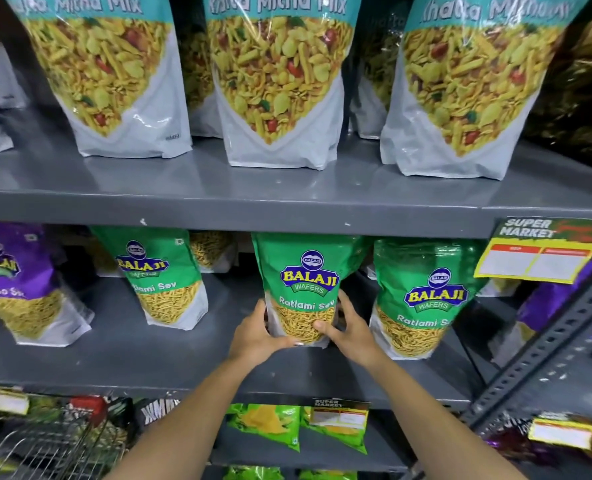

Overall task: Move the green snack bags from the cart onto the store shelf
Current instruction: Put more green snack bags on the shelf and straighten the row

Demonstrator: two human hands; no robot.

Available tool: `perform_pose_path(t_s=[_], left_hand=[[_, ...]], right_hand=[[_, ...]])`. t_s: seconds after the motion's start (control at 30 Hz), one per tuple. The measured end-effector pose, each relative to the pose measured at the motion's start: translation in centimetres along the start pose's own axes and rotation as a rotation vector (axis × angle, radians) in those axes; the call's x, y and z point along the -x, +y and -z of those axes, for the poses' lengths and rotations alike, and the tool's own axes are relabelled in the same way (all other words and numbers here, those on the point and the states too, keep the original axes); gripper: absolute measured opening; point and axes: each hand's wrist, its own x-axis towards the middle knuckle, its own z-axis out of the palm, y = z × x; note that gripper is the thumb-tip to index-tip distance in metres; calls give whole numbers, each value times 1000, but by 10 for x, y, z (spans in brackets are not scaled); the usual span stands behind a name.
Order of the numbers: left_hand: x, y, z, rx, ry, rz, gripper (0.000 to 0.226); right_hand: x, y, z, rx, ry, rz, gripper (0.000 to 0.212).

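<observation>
Both bare arms reach forward and up, hands meeting low on one bag.

The left hand (258, 332) cups the bag's lower left edge, palm turned inward, thumb lying along the bottom, fingers wrapped out of sight behind. The right hand (348, 329) grips the lower right side, its thumb pressed flat across the front and its fingers curled around the edge. Both wrists are bent slightly back. The forearms rise from the bottom of the view and converge toward the hands, bare of sleeves.
</observation>
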Motion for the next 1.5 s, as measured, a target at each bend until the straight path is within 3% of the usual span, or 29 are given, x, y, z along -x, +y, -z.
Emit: perform_pose_path(t_s=[0.07,0.13,0.23,0.27,0.37,0.43,0.5,0.57,0.63,0.7,0.8,0.9,0.97,1.27,1.5], left_hand=[[3,-1,2,19,-40,-64,89],[14,-2,4,117,47,-144,83],[39,-10,19,338,565,-160,41],[45,-19,31,368,753,-136,38],[44,-64,86,400,1008,31,35],[31,-98,121,311,917,143,46],[16,-122,152,271,689,181,77],[3,-130,173,287,434,132,111],[-12,-131,185,317,246,60,129],[-29,-133,192,367,142,4,132],[-41,-137,192,394,44,110,114],[-36,-136,187,316,61,157,88],[-27,-131,183,270,85,130,72],[-11,-134,160,166,101,76,94],[-8,-134,151,173,156,71,83]], right_hand=[[6,-5,0,-39,-18,15,84],[22,-6,-5,-115,57,17,85],[62,10,-32,-149,453,14,54],[75,14,-46,-108,511,39,47],[82,17,-98,14,368,117,33],[62,11,-131,52,259,135,21],[26,-10,-162,24,161,108,29],[-10,-43,-187,-61,44,43,56],[-42,-69,-207,-141,-62,-19,86],[-68,-81,-221,-160,-130,-32,93],[-83,-83,-238,-144,-116,-59,60],[-79,-82,-239,-153,-68,-102,38],[-73,-81,-234,-121,-46,-125,43],[-38,-71,-210,-131,-36,-105,35],[-30,-72,-215,-175,-4,-105,57]])
